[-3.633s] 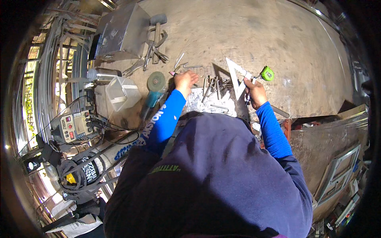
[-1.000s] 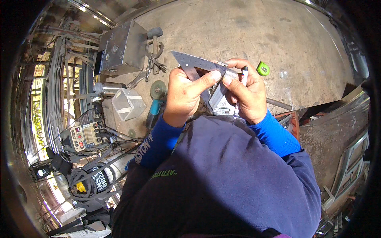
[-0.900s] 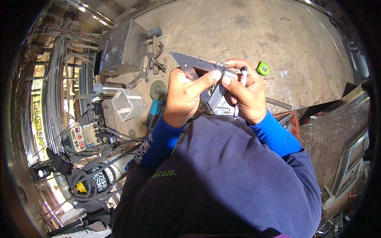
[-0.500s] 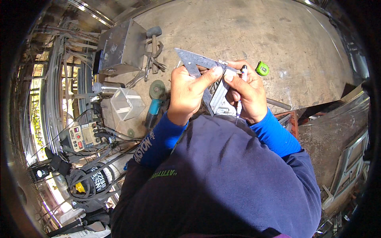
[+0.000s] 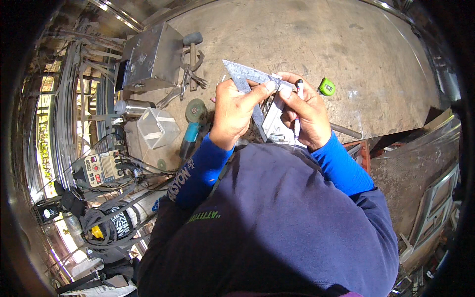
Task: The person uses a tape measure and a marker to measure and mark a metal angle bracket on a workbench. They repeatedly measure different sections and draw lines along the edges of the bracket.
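Observation:
In front of my chest, my left hand (image 5: pixel 233 110) is closed around a flat grey metal angle square (image 5: pixel 247 74), its pointed corner sticking out to the upper left. My right hand (image 5: pixel 310 113) is closed too, its thumb and fingers pinching the square's right end beside a pale metal bar (image 5: pixel 273 116). A white marker pen (image 5: pixel 298 105) with a dark tip stands nearly upright in the same right hand. Both thumbs lie on the metal, close together. My fingers hide part of the bar, and I cannot tell whether it joins the square.
A green tape measure (image 5: pixel 326 87) lies right of my hands on the worn tabletop (image 5: pixel 366 54). Left are an angle grinder (image 5: pixel 194 121), a clear plastic container (image 5: pixel 158 128), a hammer (image 5: pixel 193 43), a metal box (image 5: pixel 153 54) and a welding machine (image 5: pixel 101 168) with cables.
The angle square and my left hand have shifted slightly right. The marker pen has moved a little left, still in my right hand. Both grips are kept.

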The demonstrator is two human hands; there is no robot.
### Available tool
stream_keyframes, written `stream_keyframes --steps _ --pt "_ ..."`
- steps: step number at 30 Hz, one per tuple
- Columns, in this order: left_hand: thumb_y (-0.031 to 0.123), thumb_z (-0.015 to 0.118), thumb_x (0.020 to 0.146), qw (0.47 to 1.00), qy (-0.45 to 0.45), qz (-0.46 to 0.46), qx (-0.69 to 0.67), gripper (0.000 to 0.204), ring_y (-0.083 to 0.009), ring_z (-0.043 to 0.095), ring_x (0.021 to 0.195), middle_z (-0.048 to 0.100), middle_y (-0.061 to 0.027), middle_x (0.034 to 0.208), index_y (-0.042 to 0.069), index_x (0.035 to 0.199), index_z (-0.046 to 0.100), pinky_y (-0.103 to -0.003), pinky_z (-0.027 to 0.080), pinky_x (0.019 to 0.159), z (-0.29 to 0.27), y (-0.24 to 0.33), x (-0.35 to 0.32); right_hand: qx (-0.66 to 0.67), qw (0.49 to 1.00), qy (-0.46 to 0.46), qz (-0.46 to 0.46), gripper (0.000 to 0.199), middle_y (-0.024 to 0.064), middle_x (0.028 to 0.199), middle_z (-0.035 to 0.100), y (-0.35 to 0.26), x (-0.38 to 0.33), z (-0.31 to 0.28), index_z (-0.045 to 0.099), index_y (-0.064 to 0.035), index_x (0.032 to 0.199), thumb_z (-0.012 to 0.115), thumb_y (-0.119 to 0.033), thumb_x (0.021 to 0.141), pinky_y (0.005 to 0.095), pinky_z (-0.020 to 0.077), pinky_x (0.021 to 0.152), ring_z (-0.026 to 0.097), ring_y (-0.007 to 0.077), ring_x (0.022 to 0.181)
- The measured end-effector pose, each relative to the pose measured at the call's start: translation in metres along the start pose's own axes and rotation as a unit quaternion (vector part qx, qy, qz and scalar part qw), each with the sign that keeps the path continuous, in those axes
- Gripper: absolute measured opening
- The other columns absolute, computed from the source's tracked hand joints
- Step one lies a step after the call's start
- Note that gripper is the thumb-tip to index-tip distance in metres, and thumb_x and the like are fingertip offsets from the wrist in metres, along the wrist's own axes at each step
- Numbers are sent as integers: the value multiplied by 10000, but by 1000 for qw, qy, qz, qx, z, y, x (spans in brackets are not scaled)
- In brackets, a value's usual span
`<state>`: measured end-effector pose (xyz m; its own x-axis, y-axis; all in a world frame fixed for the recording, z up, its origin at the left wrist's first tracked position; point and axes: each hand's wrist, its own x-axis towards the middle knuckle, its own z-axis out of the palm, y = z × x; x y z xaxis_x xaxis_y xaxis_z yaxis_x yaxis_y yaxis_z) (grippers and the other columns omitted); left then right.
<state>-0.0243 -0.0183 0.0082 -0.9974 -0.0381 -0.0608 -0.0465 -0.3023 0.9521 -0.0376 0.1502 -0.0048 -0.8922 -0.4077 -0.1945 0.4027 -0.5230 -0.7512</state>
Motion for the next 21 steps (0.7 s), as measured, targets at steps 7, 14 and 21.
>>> stream_keyframes --steps 7,14,21 --pt "29 733 927 997 44 12 63 92 -124 680 790 757 -78 904 -32 995 746 -256 523 735 -1 -13 -2 90 988 126 -26 562 2 631 520 -16 8 -51 648 -47 914 416 -529 1085 262 313 469 401 103 510" --pt "3 723 926 997 19 34 69 70 -130 688 811 751 -87 917 -38 982 736 -269 535 757 2 -11 -5 -60 955 107 -268 716 18 646 483 -39 -4 -43 622 -46 947 309 -683 1036 272 349 485 397 113 519" --pt "0 728 918 998 14 29 47 48 -116 678 798 745 -70 898 -22 960 735 -265 532 743 7 -3 -7 -59 904 -39 -422 546 113 1003 577 -43 3 -36 583 -37 965 413 -547 1056 258 470 674 504 127 744"
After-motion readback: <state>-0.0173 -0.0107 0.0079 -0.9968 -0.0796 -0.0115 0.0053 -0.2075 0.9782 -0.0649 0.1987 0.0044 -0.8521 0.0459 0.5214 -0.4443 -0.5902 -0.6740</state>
